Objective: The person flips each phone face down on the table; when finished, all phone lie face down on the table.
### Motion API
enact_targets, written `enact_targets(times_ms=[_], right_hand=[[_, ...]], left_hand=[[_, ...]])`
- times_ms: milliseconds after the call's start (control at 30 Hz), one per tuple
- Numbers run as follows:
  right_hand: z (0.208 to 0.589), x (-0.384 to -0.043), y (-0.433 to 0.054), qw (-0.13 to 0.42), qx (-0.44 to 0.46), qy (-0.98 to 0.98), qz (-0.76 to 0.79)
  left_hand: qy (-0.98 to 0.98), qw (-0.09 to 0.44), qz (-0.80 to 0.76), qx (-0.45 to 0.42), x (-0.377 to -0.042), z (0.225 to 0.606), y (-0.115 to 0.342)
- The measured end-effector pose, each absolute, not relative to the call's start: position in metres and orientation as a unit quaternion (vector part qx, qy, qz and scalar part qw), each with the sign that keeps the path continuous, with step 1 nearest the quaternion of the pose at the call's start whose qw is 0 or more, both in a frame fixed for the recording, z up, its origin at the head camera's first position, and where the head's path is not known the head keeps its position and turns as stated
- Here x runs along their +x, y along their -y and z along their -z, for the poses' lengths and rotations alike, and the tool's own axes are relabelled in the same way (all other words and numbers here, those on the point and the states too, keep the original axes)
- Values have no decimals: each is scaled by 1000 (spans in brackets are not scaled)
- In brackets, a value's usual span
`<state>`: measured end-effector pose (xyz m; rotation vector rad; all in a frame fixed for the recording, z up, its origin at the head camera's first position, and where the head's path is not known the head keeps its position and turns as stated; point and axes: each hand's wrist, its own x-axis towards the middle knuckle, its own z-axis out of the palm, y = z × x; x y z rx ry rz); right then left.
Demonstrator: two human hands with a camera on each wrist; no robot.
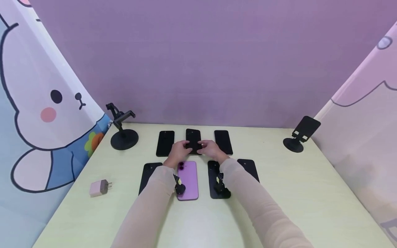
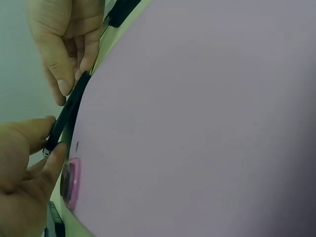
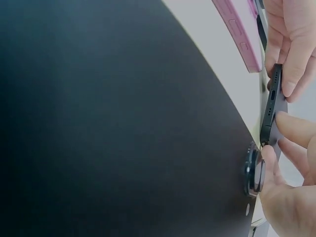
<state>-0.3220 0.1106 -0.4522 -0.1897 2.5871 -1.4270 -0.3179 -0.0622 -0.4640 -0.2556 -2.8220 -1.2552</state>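
Both hands hold a black phone (image 1: 193,136) at the middle of the back row. My left hand (image 1: 178,152) pinches its left edge with thumb and fingers, and my right hand (image 1: 212,150) pinches the right edge. In the right wrist view, the phone's (image 3: 272,98) port end faces my side. The left wrist view has the left hand (image 2: 22,180) at the bottom and the right hand (image 2: 74,29) at the top. Below the left wrist lies a pink phone (image 1: 190,181), camera side up; another black phone (image 1: 214,179) lies under the right wrist.
Flanking the held phone are a left black phone (image 1: 165,143) and a right one (image 1: 223,142). More phones lie partly behind the left sleeve (image 1: 149,172) and right sleeve (image 1: 248,196). A black stand (image 1: 124,139), another stand (image 1: 294,145) and a charger plug (image 1: 99,188) stand farther out.
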Motion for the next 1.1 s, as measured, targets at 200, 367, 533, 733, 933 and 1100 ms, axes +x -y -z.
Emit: enact_targets(times_ms=[200,367,533,733,933,1100], right_hand=[[451,-323,-108,84,-60,-891,442],[451,-324,-107,87,-58,-895,434],[452,-324,-109,94,-58,-900,422],[446,-322,-127,90,-73,-899,423],[437,-324,-173,60,-68,-912,400],[435,-326,-203,59,-56,-927,367]], left_hand=[[918,35,384,-92,-318,461,65],[920,17,383,-83,-318,461,65],[917,-3,392,-72,-318,462,66],[908,-7,413,-66,-317,462,58],[893,3,433,-125,-316,458,32],[888,-6,428,-167,-315,454,7]])
